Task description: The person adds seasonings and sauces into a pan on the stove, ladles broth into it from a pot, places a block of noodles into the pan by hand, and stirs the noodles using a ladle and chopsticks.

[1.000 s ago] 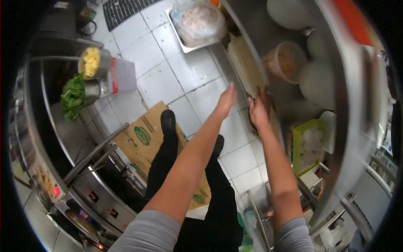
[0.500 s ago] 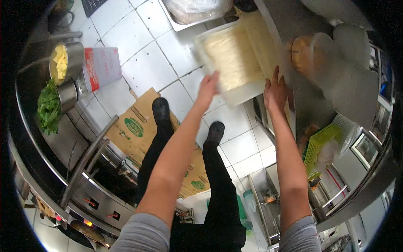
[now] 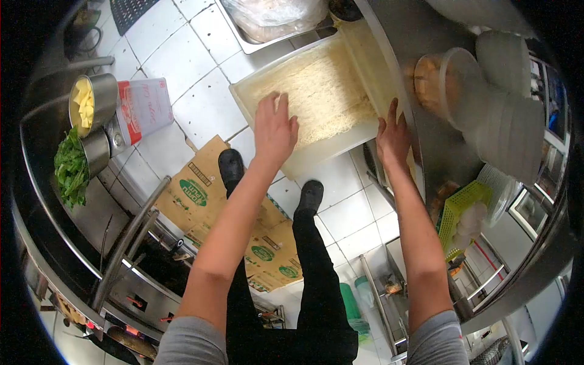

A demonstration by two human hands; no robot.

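Observation:
A pale, translucent bin (image 3: 331, 146) juts out beside the steel counter. Inside lies a layer of cream-coloured, stringy food (image 3: 325, 88) that looks like fine noodles. My left hand (image 3: 274, 131) is over the bin's left part, fingers spread and bent, fingertips at the edge of the food. Whether they touch it I cannot tell. My right hand (image 3: 393, 143) is by the bin's near right corner, along the counter edge, with fingers stretched and thumb apart. Neither hand shows anything in its grip.
A metal tray (image 3: 249, 45) with a plastic-wrapped bundle stands beyond the bin. On the left are a pot of yellow pieces (image 3: 85, 103), leafy greens (image 3: 72, 167) and a tin (image 3: 146, 109). Flattened cardboard (image 3: 201, 188) covers floor tiles. Lidded tubs (image 3: 438, 85) stand on the right counter.
The bin has come further out to the left. My left hand has moved from the bin's left edge to above its inside, fingers now spread. My right hand has barely moved.

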